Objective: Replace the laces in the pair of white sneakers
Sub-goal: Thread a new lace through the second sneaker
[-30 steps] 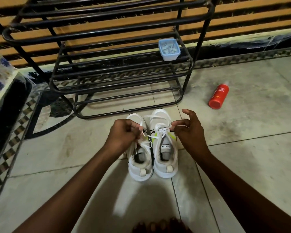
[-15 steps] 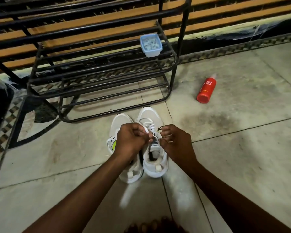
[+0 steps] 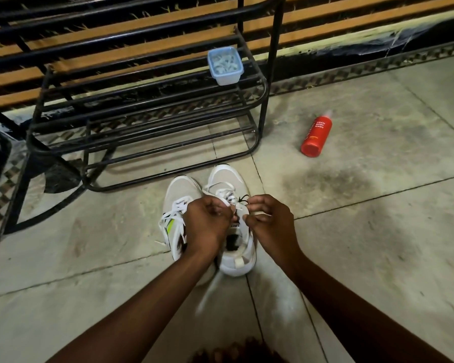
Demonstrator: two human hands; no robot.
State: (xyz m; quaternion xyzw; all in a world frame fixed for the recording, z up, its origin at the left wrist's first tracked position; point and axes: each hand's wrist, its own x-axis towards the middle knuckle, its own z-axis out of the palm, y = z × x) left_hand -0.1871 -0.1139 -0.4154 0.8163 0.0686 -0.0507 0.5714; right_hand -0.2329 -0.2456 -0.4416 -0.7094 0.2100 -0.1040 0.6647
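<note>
Two white sneakers stand side by side on the tiled floor, toes pointing away from me. The left sneaker [image 3: 180, 195] has loose white laces spilling over its side. Over the tongue of the right sneaker [image 3: 227, 179] both hands work at its white lace [image 3: 220, 186]. My left hand [image 3: 207, 221] is curled round one strand of that lace and hides part of both shoes. My right hand [image 3: 270, 218] pinches the other strand close beside it. The knot between the hands is mostly hidden.
A black metal shoe rack [image 3: 147, 111] stands just beyond the sneakers, with a small pale blue lidded box [image 3: 224, 65] on its upper shelf. A red bottle [image 3: 316, 136] lies on the floor at the right. A striped wall runs along the back.
Both hands have drawn in from wide apart and now meet over the right sneaker's tongue, still holding the lace. The view has shifted, so the shoes sit lower and more central.
</note>
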